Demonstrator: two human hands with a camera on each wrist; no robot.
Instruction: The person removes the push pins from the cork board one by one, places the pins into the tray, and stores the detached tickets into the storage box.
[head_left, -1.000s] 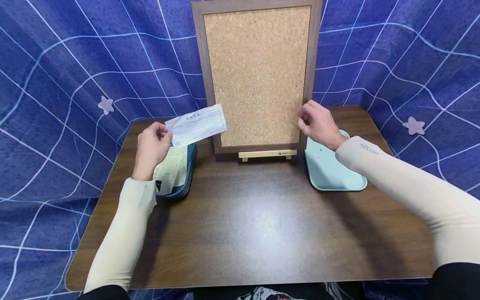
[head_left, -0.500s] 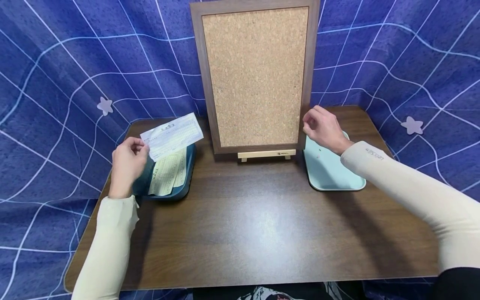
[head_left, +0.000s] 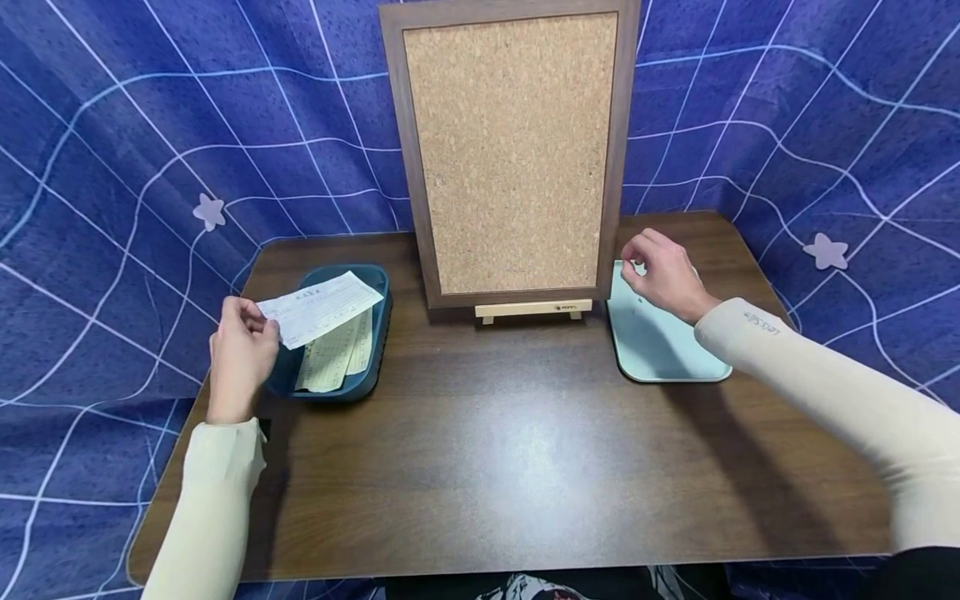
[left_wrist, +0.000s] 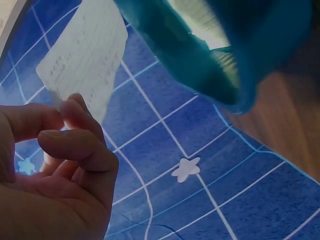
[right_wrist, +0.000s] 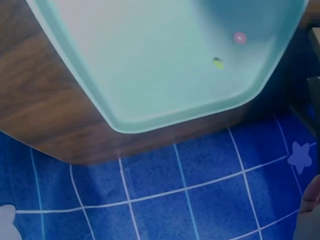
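Note:
My left hand (head_left: pixel 243 354) pinches the corner of a printed paper form (head_left: pixel 321 308) between thumb and fingers, and the sheet hangs over a dark blue bin (head_left: pixel 367 379). Yellowish paper slips (head_left: pixel 335 354) lie inside that bin, partly covered by the form. From the left wrist, the form (left_wrist: pixel 90 55) rises above the fingers (left_wrist: pixel 77 150). My right hand (head_left: pixel 663 275) hovers over the back of a mint-green tray (head_left: pixel 667 350), thumb and index finger curled towards each other. Whether something tiny sits between them is too small to tell.
A framed cork board (head_left: pixel 517 158) stands on a small wooden easel (head_left: pixel 534 310) at the back middle of the brown table (head_left: pixel 480 467). Two tiny objects, one pink bead-like piece (right_wrist: pixel 239 38) and one yellow-green piece (right_wrist: pixel 218 62), lie in the tray. A blue patterned cloth (head_left: pixel 112 250) surrounds the table.
My left hand has carried the form left, away from the board, and down over the bin. My right hand has drawn back from the board's right edge to above the tray.

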